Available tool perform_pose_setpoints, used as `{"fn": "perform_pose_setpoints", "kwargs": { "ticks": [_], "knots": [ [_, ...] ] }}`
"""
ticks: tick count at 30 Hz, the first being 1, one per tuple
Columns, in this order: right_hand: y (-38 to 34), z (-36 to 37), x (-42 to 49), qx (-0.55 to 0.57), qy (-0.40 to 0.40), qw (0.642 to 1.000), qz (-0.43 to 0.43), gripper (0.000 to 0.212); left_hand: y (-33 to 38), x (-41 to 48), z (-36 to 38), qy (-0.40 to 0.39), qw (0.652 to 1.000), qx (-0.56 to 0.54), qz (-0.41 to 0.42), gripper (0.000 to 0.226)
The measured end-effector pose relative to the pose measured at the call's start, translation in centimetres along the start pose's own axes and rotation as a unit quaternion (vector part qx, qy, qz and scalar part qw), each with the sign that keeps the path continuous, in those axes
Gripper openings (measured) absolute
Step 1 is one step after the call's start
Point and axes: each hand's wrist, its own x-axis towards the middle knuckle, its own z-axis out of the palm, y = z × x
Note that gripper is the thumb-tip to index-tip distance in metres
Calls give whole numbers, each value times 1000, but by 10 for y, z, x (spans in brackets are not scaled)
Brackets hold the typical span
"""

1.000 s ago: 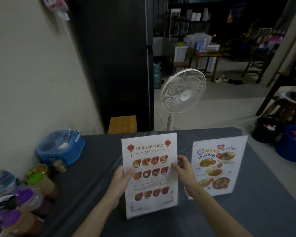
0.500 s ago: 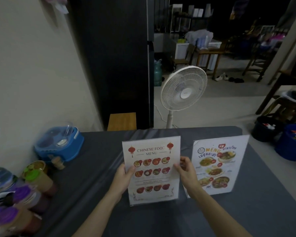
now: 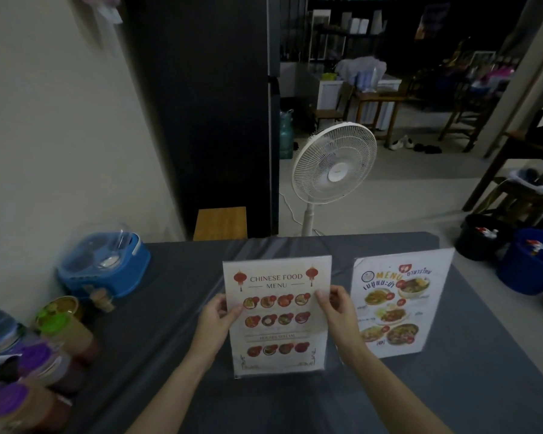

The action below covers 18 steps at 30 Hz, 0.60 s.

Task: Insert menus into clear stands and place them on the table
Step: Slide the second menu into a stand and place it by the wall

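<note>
A Chinese food menu in a clear stand (image 3: 278, 317) stands upright on the grey table (image 3: 452, 396), near its middle. My left hand (image 3: 217, 321) grips the stand's left edge and my right hand (image 3: 334, 303) grips its right edge, thumbs on the front face. A second clear stand holding a Thai menu (image 3: 395, 305) stands upright just to the right, apart from my hands.
A blue lidded caddy (image 3: 104, 264) sits at the table's back left. Several bottles with green and purple caps (image 3: 44, 355) crowd the left front. Behind the table stand a white fan (image 3: 333, 167) and a wooden stool (image 3: 220, 223). Buckets (image 3: 527, 261) sit on the floor at right.
The Chinese menu stand has moved away from me and down onto the table, going from tilted in the air to upright. Both hands stayed on its edges.
</note>
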Motion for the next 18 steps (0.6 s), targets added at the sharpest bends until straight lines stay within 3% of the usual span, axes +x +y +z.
{"fn": "perform_pose_setpoints", "kwargs": {
  "ticks": [18],
  "knots": [
    [-6, -1, 2, -55, -20, 998, -14, 13, -3, 6, -5, 28, 997, 43, 55, 11]
  ]
}}
